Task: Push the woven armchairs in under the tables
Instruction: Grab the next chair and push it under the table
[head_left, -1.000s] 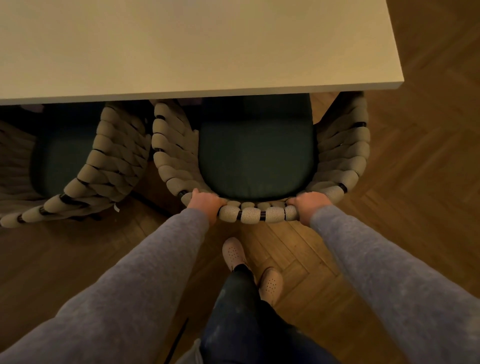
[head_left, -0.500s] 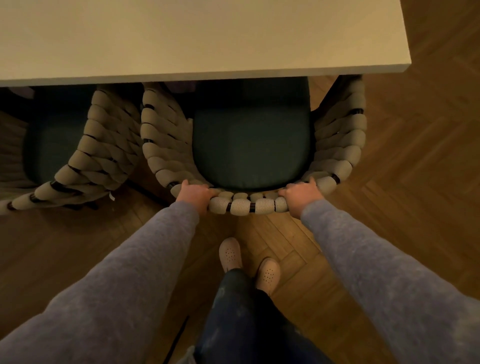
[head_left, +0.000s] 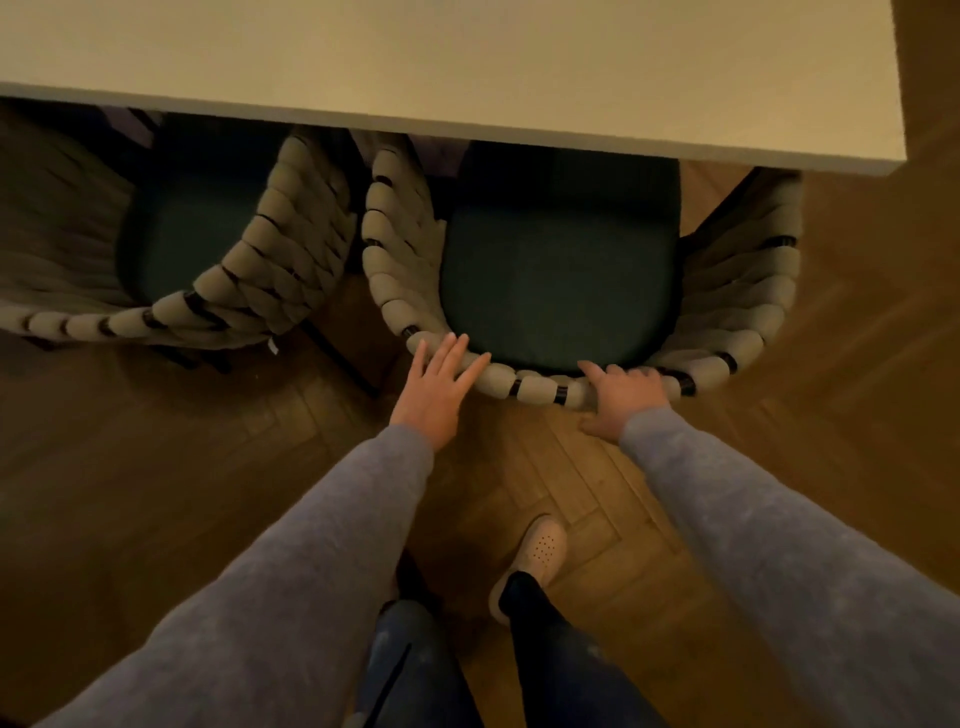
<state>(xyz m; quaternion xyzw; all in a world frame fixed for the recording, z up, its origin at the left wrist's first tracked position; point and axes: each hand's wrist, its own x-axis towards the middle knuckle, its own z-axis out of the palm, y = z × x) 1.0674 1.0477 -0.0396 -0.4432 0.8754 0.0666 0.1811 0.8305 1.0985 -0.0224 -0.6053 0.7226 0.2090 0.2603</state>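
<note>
Left hand (head_left: 439, 387) flat, fingers spread, on back of woven armchair (head_left: 540, 387); right hand (head_left: 623, 397) fingers over rim, grip unclear to me. Risk: lopsided shove swings it into neighbouring armchair (head_left: 291, 249).

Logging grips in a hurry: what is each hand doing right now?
Left hand: open, straight fingers touching the back rim of the armchair.
Right hand: holding the same rim, fingers curled over it.

Left hand (head_left: 439, 389) flat, fingers spread; right hand (head_left: 623, 397) with fingers bent
</note>
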